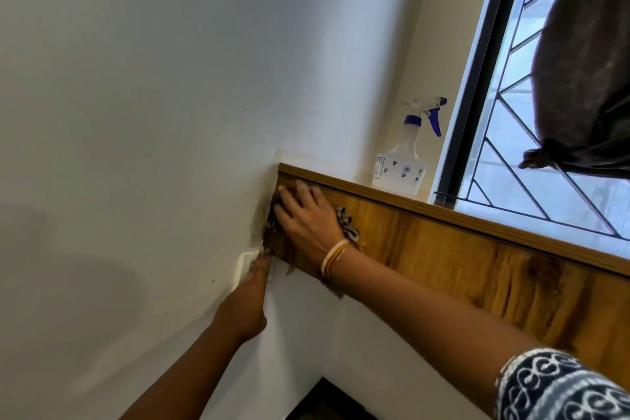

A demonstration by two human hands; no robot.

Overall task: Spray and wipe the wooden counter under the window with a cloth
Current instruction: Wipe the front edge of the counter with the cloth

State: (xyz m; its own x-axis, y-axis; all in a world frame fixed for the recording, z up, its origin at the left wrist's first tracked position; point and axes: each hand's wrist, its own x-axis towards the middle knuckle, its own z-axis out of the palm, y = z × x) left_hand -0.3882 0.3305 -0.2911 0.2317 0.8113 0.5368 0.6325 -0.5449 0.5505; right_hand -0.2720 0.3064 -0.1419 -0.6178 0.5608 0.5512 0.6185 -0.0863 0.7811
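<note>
Fingers of the right hand (305, 220) were spread flat and straight, pressing a patterned dark-and-light cloth (347, 220) against the front face of the brown wood-grain counter (460, 256), right in the corner where it met the white wall (153, 78). Only a bunched bit of the cloth poked out past the palm, so most of it was under the hand, which makes sense if you want even pressure for wiping. Left hand (250, 300) reached up beside the corner with its fingertips against a white wall plate (247, 262) just below the wood, looked like bracing more than anything, though I couldn't tell how curled those fingers were from this angle. That translucent white spray bottle with the blue trigger (405, 160) was parked upright on the counter's top ledge, close to the black-framed window (477, 78), handy but out of the wiping path. My guess is spraying was done for this bit and the wipe was at the far end of the panel. A dark bunched curtain (586, 78) hung knotted in front of the glass, presumably tied up out of the way.
</note>
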